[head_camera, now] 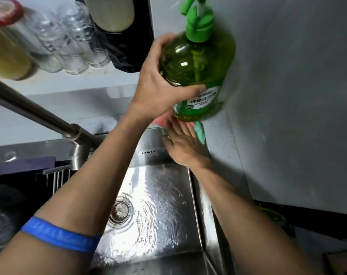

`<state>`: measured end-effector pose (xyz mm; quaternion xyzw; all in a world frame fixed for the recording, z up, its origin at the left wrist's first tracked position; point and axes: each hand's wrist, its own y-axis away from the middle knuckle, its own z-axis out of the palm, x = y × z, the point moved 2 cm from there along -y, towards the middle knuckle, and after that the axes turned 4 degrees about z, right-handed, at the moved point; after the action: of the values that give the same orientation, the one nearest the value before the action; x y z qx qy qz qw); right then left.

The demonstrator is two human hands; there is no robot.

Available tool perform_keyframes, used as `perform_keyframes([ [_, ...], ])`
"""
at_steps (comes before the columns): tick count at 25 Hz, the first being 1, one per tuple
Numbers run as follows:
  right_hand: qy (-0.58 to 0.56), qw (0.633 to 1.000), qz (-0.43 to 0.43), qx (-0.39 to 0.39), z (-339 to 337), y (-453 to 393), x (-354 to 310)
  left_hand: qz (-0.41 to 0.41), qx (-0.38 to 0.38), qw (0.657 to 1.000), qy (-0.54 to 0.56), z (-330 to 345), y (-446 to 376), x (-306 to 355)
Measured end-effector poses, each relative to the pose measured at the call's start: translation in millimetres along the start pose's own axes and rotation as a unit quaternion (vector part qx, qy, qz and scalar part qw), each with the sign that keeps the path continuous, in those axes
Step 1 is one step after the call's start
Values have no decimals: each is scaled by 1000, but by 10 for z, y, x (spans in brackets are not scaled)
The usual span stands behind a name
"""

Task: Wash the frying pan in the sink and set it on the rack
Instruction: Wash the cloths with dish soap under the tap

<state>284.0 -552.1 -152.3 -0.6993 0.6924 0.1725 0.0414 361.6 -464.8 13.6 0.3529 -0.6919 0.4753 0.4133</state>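
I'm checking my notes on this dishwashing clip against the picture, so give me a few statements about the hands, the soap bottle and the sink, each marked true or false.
1. The left hand grips the green soap bottle. True.
2. The bottle has a red screw cap. False: it has a green pump top.
3. The right hand lies with straight fingers under the bottle's base. True.
4. The frying pan sits in the middle of the sink. False: the basin shows only wet steel and the drain.
5. A blue band is worn on the left forearm. True.
6. The faucet stands at the sink's right. False: it reaches in from the left.
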Motion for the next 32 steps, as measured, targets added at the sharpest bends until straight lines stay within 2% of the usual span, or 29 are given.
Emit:
perform_keyframes([
  [3,-15,999,45,3,-127,-59,436,-24,1,1000,3,-119,54,34],
  [6,-1,991,134,-8,-252,-19,861,-43,4,999,28,-54,106,-75],
  [10,-16,983,185,0,-135,648,731,-96,-42,993,47,279,145,-305],
  [15,-33,982,185,37,-115,1816,508,-165,-75,983,14,722,204,-419],
  [18,-9,986,169,12,-54,2137,383,-203,-35,979,-10,781,347,-417],
  [21,3,993,113,44,-25,2416,361,-291,38,956,24,702,889,-234],
  [23,-47,995,49,73,58,2586,226,-344,96,931,75,525,1559,-77],
  [24,-108,991,34,77,91,2622,98,-368,120,919,77,381,1983,11],
  [25,-184,980,43,69,116,2630,-81,-390,141,908,60,188,2443,127],
  [27,-335,934,124,32,180,2583,-430,-422,193,886,16,-233,3293,415],
  [29,-485,846,223,-3,314,2509,-760,-431,303,850,-9,-717,3916,659],
  [31,-611,732,301,-27,448,2496,-1053,-412,411,813,-10,-1197,4147,859],
  [32,-643,687,335,-36,472,2502,-1151,-387,423,819,-14,-1379,4093,937],
])
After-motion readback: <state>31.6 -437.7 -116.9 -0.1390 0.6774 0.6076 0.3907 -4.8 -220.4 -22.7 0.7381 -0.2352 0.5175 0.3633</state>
